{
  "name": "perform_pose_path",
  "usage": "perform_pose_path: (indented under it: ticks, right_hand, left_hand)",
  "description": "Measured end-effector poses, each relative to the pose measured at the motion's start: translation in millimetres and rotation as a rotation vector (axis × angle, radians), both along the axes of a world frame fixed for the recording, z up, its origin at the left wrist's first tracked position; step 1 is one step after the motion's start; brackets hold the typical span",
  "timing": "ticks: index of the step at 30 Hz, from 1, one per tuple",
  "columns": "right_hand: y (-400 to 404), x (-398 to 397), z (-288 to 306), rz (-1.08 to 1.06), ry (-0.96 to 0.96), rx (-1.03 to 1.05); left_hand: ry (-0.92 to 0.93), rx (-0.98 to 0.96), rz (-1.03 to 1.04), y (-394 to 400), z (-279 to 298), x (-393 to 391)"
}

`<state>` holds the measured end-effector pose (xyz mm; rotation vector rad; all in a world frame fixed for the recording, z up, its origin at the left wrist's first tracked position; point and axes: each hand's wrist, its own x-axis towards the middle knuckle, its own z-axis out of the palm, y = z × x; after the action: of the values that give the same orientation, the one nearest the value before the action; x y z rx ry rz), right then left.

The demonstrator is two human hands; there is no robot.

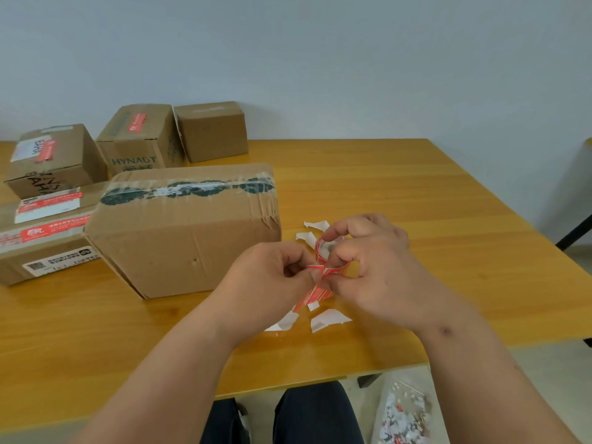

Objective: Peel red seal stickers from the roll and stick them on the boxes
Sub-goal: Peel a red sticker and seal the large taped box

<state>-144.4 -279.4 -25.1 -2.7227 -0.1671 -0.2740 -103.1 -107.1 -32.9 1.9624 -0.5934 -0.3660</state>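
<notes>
My right hand (374, 267) grips the small roll of red seal stickers (323, 251) just above the table, fingers curled round it. My left hand (272, 277) pinches the loose red sticker end (315, 294) that hangs down from the roll. A large cardboard box (179, 232) with worn green tape on top stands directly left of my hands and bears no red sticker that I can see. Behind it are smaller boxes; two at the far left (54, 161) (141, 139) carry red stickers on top, and a flat box (45, 238) carries red labels.
A plain brown box (213, 131) stands at the back by the wall. Torn white backing scraps (326, 318) (312, 230) lie on the wooden table (416, 203) around my hands. A clear bag of scraps (403, 411) lies on the floor at lower right. My knees show below the table edge.
</notes>
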Motion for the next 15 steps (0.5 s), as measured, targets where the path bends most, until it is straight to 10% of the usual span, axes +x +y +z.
perform_pose_path:
  ticks: [15]
  right_hand:
    - [1.0, 0.6, -1.9, 0.014, -0.029, 0.004]
  left_hand:
    - [0.162, -0.075, 0.081, -1.9, -6.3, 3.4]
